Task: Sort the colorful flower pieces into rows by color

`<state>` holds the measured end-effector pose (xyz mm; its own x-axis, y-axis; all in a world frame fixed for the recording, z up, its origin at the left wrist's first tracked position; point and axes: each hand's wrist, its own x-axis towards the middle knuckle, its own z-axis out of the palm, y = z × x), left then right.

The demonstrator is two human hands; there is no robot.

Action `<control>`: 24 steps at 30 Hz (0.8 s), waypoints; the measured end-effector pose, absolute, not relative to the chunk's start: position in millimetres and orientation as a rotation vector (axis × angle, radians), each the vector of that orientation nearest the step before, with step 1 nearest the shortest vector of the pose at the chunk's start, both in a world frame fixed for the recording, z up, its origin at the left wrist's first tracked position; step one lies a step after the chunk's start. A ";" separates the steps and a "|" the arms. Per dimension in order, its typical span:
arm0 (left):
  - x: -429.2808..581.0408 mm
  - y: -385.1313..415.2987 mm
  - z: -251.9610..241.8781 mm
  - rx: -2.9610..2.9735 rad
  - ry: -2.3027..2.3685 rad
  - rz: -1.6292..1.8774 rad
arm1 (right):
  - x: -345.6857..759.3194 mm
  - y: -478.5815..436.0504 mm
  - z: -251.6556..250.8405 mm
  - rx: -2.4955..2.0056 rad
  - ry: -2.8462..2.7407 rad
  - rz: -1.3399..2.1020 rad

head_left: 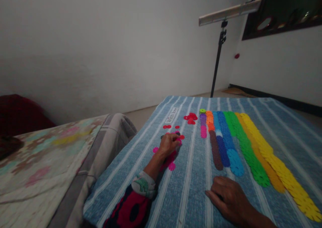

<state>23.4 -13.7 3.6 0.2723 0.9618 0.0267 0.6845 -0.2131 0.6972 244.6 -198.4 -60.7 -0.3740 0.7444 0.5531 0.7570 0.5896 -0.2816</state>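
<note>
My left hand (169, 144) reaches over a loose group of notched plastic discs, its fingertips pinched together among them. Whatever it may hold is hidden by the fingers. Pink discs (172, 166) lie under and beside that hand, with a few red discs (167, 127) just beyond it. My right hand (228, 197) rests on the striped blue cloth (183, 184), fingers curled in and thumb toward the left; nothing shows in it. Beyond it, overlapping discs form rows by colour: a brown row (216, 150), a blue row (224, 124), a green row (248, 154) and a yellow row (279, 167).
A red pile (191, 118) of discs sits left of a short purple and pink row (203, 125). At left stands a bed or seat with a floral cover (42, 161). Behind the table rises a black stand (217, 60) bearing a long light bar (228, 13).
</note>
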 end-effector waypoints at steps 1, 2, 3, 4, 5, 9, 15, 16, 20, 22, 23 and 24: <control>27.9 -15.8 4.4 2.057 1.428 0.593 | 244.7 -198.2 -61.8 -1.189 -2.169 -0.026; 32.3 -18.1 4.6 2.149 1.382 0.554 | 244.8 -198.0 -62.6 -1.192 -2.169 -0.026; 36.4 -20.4 4.2 2.242 1.349 0.511 | 244.9 -197.8 -63.0 -1.193 -2.168 -0.026; 39.8 -22.7 3.3 2.320 1.342 0.468 | 244.9 -197.7 -63.1 -1.194 -2.168 -0.022; 42.3 -24.7 2.1 2.388 1.345 0.421 | 244.8 -197.6 -62.9 -1.196 -2.168 -0.016; 44.7 -28.5 -1.1 2.539 1.380 0.247 | 243.9 -197.4 -60.2 -1.197 -2.163 -0.006; 48.7 -24.8 3.5 2.540 1.398 0.187 | 243.7 -197.2 -59.4 -1.178 -2.146 -0.007; 51.5 -23.9 3.9 2.533 1.392 0.198 | 243.7 -197.1 -59.6 -1.177 -2.143 -0.007; 67.8 -17.5 0.8 2.464 1.395 0.318 | 242.9 -196.6 -59.2 -1.170 -2.137 -0.009; 78.2 -12.0 -3.1 2.403 1.402 0.407 | 242.5 -196.5 -58.8 -1.174 -2.142 -0.008; 83.8 -8.8 -5.2 2.369 1.404 0.441 | 242.4 -196.5 -58.8 -1.178 -2.144 -0.004; 89.7 -5.6 -7.2 2.333 1.406 0.469 | 242.5 -196.5 -59.2 -1.182 -2.146 0.000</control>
